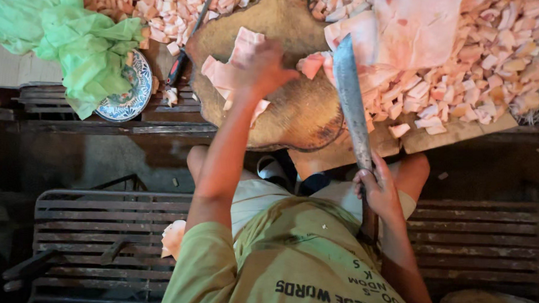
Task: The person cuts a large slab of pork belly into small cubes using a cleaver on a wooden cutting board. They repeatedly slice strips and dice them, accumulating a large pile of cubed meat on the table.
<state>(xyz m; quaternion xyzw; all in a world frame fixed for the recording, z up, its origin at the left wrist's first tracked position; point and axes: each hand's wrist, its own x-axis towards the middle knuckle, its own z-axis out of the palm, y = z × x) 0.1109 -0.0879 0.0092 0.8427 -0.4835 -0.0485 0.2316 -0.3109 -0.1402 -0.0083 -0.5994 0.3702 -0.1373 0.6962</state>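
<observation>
Round wooden chopping block (295,110), worn and brown, its face scarred. On it, a small cluster of pale pink meat slabs (227,74), flat and overlapping, toward the block's left half and partly covered by the left hand (262,69). Long cleaver (351,106), grey and stained, held by its handle in the right hand (378,192), blade reaching up past the block's right edge.

Chopping block (295,116) on slatted bench (162,113)

Rough wooden chopping block (295,110), dull metal blade (350,100), glossy pale meat pieces (467,63)
</observation>
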